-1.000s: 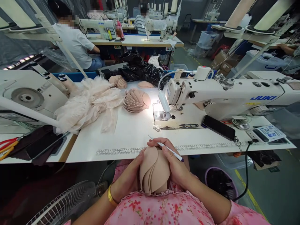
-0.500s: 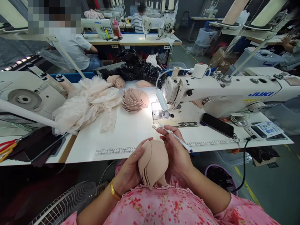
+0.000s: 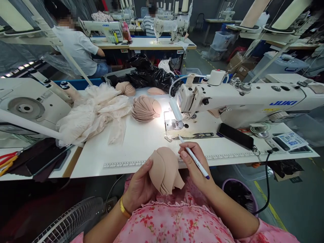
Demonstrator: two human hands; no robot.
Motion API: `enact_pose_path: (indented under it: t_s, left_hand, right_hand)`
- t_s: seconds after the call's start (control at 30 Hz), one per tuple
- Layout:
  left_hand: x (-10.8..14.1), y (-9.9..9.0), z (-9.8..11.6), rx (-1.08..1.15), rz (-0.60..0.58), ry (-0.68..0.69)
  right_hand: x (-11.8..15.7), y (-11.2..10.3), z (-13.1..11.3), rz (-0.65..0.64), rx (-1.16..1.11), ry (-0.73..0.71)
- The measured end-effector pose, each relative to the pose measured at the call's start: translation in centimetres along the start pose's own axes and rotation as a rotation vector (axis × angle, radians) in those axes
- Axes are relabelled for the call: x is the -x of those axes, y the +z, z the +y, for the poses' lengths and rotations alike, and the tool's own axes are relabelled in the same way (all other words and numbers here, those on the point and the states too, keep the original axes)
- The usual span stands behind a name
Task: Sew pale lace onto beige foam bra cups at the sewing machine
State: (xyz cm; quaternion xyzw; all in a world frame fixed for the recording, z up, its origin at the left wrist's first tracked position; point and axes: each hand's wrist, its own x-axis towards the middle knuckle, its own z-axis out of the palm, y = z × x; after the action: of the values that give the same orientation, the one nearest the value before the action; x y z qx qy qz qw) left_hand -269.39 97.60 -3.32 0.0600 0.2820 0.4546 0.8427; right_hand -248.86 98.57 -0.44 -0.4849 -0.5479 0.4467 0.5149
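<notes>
My left hand [image 3: 141, 184] grips a small stack of beige bra cups [image 3: 165, 168] by its left side, in front of the table edge. The cups overlap like a fan, their curved faces up. In my right hand [image 3: 196, 165] is a white marking pen [image 3: 193, 157], its tip towards the machine and its purple end towards me. The right hand is apart from the cups, just to their right. Beyond, on the table, lies a larger fanned pile of beige cups [image 3: 145, 108], beside the lit needle plate [image 3: 174, 125] of the sewing machine [image 3: 227, 98].
Sheer cream fabric [image 3: 96, 113] is heaped on the left. Thread snips [image 3: 202, 135], a black phone [image 3: 235, 136] and a ruler strip [image 3: 124, 164] are on the white table [image 3: 93, 158]. A fan [image 3: 73, 219] stands below left. Another person [image 3: 78, 47] sits at the back left.
My right hand has drawn back from the cups to the right, with the pen still in it. The cup stack has turned slightly and risen a little in my left hand.
</notes>
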Motion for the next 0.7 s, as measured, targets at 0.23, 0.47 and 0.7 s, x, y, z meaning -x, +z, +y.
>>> enact_pose_path:
  t_s: [0.23,0.47,0.7]
  left_hand:
    - [-0.1,1.3,-0.4,-0.055,-0.011,0.039]
    - [0.3,1.7,-0.7,-0.177,-0.091,0.030]
    - [-0.1,1.3,-0.5,-0.018,0.038,-0.032]
  right_hand:
    - [0.7,-0.2,-0.1,-0.124,0.074,0.002]
    - [-0.5,0.2,-1.1,-0.225,0.091,-0.010]
    - [-0.3,0.1,-0.5,-0.080,0.016,-0.043]
